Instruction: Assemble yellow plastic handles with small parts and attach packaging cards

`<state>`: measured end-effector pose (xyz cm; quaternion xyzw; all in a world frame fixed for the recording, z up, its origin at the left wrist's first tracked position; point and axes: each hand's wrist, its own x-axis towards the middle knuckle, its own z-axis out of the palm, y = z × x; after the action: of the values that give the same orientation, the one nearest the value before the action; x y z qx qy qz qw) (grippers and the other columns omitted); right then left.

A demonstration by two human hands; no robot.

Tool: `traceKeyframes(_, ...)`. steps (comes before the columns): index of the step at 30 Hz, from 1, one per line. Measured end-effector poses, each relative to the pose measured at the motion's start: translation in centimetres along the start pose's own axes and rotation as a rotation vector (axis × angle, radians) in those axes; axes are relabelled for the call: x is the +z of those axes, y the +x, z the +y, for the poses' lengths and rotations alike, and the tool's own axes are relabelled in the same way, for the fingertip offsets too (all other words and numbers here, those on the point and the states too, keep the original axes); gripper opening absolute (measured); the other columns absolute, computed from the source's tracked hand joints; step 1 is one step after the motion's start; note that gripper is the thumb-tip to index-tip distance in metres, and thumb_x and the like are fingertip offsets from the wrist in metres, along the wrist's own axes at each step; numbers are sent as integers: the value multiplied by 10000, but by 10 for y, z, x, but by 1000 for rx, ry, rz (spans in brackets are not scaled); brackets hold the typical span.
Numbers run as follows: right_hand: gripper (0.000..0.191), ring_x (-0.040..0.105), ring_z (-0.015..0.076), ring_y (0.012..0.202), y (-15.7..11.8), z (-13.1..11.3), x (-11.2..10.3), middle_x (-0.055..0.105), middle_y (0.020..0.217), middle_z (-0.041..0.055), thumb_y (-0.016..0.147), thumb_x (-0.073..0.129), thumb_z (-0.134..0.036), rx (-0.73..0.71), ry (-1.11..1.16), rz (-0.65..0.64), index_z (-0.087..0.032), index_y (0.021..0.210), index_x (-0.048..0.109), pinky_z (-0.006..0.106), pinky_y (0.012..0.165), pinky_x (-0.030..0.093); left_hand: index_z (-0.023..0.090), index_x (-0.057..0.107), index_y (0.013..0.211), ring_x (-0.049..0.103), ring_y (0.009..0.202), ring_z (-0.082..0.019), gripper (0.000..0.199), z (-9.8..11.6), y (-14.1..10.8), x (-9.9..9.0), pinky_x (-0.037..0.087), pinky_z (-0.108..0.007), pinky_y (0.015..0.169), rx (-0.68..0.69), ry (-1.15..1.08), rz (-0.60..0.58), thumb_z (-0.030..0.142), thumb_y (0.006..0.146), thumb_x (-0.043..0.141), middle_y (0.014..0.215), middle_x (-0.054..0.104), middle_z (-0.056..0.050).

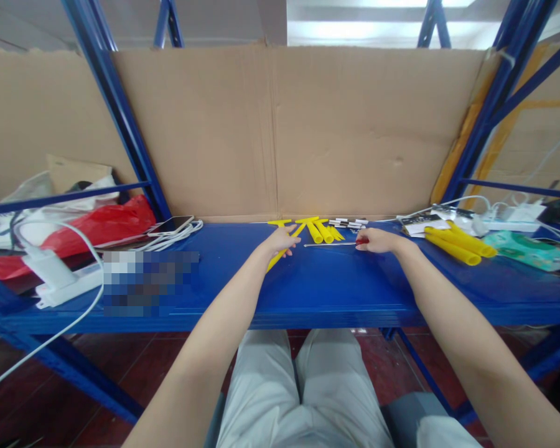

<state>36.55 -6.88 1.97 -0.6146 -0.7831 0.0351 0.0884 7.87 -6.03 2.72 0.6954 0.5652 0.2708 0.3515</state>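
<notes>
My left hand (281,241) is closed around a slim yellow plastic piece (274,260), whose lower end points down toward the table's front edge. To its right, my right hand (376,241) pinches a long thin metal rod (329,244), which lies sideways just above or on the table, its tip toward the left hand. A bit of red shows at the right fingertips; I cannot make out what it is. Behind and between the hands lie several yellow tubes (315,233) and a yellow T-shaped piece (279,222). Small black-and-white cylindrical pieces (349,223) lie beside them.
The blue metal table (326,286) has a cardboard panel (354,130) at its back. At right are more yellow tubes (460,246) and a green packet (525,250). At left are a white power strip (70,283), coiled white cable (180,231) and a red bag (107,227).
</notes>
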Motion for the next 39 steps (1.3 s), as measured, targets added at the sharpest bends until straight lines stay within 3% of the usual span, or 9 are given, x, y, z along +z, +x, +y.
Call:
traceKeyframes(3, 114, 634, 193, 762, 0, 0, 1, 708, 853, 67, 752, 626, -270, 24, -18, -8, -189, 813, 679, 255, 658, 473, 245, 369, 1460, 573, 479, -95, 616, -2, 3, 3, 431, -195, 478, 82, 132, 2, 159, 872, 530, 872, 689, -51)
traceKeyframes(6, 100, 635, 195, 758, 0, -2, 1, 708, 858, 78, 750, 630, -242, 41, -30, -17, -179, 810, 681, 259, 663, 475, 225, 484, 1395, 683, 789, -178, 527, -5, 7, 7, 508, -245, 708, 204, 313, 61, 149, 874, 525, 1084, 693, -105)
traceKeyframes(8, 102, 637, 197, 758, 0, -2, 2, 709, 859, 80, 753, 629, -234, 46, -28, -19, -177, 816, 685, 263, 669, 477, 218, 538, 1351, 631, 1064, -217, 488, -7, 8, 9, 464, -275, 906, 297, 425, 112, 131, 872, 521, 1227, 645, -110)
traceKeyframes(10, 109, 640, 202, 760, 1, -2, 3, 709, 855, 81, 753, 630, -234, 52, -27, -19, -175, 821, 691, 268, 675, 479, 231, 536, 1352, 560, 1189, -229, 482, -8, 8, 11, 405, -303, 1001, 347, 523, 136, 142, 880, 510, 1293, 605, -106)
traceKeyframes(16, 117, 645, 197, 774, 5, 2, 7, 712, 863, 71, 751, 635, -235, 52, -44, 2, -183, 839, 694, 260, 681, 483, 278, 489, 1387, 591, 1118, -255, 473, -6, 2, 16, 434, -356, 967, 364, 684, 142, 226, 918, 453, 1210, 607, -118)
traceKeyframes(26, 179, 659, 214, 858, 5, -1, 7, 714, 966, 105, 776, 605, -213, 91, -92, -23, -153, 923, 689, 271, 732, 492, 281, 529, 1355, 579, 1106, -242, 435, -3, 2, 22, 439, -324, 936, 421, 663, 144, 244, 927, 455, 1148, 587, -98)
traceKeyframes(30, 229, 658, 234, 941, 5, 2, 5, 707, 1054, 115, 800, 591, -235, 66, -59, -29, -156, 990, 693, 300, 823, 496, 277, 546, 1339, 568, 1126, -239, 425, -5, 4, 22, 434, -317, 939, 417, 654, 146, 246, 923, 464, 1155, 588, -95)
traceKeyframes(34, 313, 631, 252, 1061, 3, 7, 1, 673, 1170, 133, 815, 590, -264, 44, -19, 23, -147, 1091, 682, 325, 920, 477, 278, 550, 1336, 570, 1127, -243, 424, -5, 5, 22, 442, -319, 929, 413, 668, 142, 248, 924, 457, 1158, 591, -95)
traceKeyframes(39, 330, 647, 213, 1043, 8, 8, -1, 701, 1123, 110, 850, 479, -158, 37, -32, 141, -135, 1095, 699, 277, 928, 465, 293, 546, 1336, 575, 1118, -228, 423, -4, 4, 22, 451, -307, 924, 402, 695, 147, 255, 925, 453, 1162, 596, -80)
